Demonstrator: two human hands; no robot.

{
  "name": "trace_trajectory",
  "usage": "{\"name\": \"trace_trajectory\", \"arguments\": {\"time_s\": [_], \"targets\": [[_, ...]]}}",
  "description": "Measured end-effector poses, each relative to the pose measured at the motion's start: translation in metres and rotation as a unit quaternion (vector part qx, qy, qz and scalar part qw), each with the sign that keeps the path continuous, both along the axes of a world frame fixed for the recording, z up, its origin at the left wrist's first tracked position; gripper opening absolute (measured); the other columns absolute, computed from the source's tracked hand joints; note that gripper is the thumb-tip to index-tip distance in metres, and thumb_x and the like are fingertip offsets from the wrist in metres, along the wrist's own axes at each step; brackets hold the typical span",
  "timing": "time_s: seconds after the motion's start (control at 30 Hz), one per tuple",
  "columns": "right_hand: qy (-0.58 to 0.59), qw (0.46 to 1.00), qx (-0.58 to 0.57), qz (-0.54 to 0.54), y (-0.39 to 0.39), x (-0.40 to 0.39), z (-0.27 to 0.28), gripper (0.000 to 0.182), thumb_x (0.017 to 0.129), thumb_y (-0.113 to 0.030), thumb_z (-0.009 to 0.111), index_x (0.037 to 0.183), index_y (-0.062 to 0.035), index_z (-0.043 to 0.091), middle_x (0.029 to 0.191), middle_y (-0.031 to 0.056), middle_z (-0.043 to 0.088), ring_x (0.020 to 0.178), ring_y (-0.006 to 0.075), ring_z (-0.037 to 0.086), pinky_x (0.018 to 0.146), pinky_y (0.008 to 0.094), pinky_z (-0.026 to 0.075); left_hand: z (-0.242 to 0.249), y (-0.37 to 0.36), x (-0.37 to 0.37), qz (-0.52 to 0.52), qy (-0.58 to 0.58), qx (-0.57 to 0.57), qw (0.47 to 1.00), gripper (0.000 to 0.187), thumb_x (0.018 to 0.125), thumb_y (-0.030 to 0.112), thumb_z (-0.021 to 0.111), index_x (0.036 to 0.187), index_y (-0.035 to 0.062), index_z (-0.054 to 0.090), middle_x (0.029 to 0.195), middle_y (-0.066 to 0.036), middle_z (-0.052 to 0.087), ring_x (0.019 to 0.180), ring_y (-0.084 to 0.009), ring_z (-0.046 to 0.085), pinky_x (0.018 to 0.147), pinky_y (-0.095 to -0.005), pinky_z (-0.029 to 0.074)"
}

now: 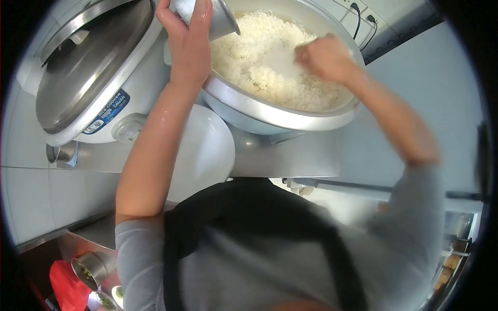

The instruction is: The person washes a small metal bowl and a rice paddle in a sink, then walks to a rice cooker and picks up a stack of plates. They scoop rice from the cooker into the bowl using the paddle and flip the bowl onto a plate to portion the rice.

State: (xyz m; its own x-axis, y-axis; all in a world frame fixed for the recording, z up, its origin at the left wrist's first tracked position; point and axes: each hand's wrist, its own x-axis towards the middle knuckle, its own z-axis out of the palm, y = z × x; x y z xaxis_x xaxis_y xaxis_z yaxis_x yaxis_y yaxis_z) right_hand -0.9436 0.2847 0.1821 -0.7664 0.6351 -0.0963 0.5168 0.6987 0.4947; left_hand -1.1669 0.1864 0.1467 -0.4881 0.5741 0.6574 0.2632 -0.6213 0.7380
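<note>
My left hand grips a metal cup at the left rim of a large open rice cooker. White cooked rice fills much of the cooker. Over the rice, my right hand is closed around a whitish rice paddle, whose blade is blurred and pale against the grains. The handle is mostly hidden in my fingers.
On the left stands another rice cooker with its metal lid on. A large round white plate-like piece lies in front. Plugs and cords are at the back right; a metal pot sits lower left.
</note>
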Motion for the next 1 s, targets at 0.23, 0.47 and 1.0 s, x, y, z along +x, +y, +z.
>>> {"name": "trace_trajectory", "arguments": {"time_s": [0.23, 0.47, 1.0], "targets": [[-0.086, 0.979, 0.129, -0.129, 0.111, 0.037, -0.015, 0.018, 0.084, -0.024, 0.051, 0.087, -0.0116, 0.064, 0.080, 0.0070, 0.066, 0.081, 0.0234, 0.063, 0.076, 0.0410, 0.044, 0.004, -0.008, 0.003, -0.099, -0.095, -0.029, 0.990, 0.052, 0.091, 0.022, 0.040, 0.136, 0.0061, 0.019, 0.121, -0.013, 0.037, 0.101, -0.0151, 0.040, 0.092, -0.0290, 0.032], [-0.059, 0.990, -0.002, -0.127, 0.060, 0.035, -0.011, 0.023, 0.086, -0.029, 0.048, 0.088, -0.0120, 0.064, 0.081, 0.0088, 0.065, 0.082, 0.0282, 0.061, 0.073, 0.0409, 0.047, 0.001, -0.009, 0.001, -0.030, -0.038, -0.049, 0.998, 0.053, 0.091, 0.025, 0.042, 0.135, 0.0058, 0.020, 0.112, -0.010, 0.040, 0.088, -0.0120, 0.040, 0.084, -0.0265, 0.034], [0.125, 0.970, -0.188, -0.095, -0.010, 0.000, -0.023, 0.026, 0.083, -0.034, 0.051, 0.092, -0.0142, 0.065, 0.082, 0.0093, 0.065, 0.084, 0.0283, 0.060, 0.074, 0.0385, 0.046, 0.003, -0.006, 0.005, -0.003, -0.025, -0.025, 0.999, 0.053, 0.091, 0.024, 0.043, 0.136, 0.0061, 0.021, 0.121, -0.015, 0.037, 0.101, -0.0181, 0.041, 0.091, -0.0305, 0.033]]}}
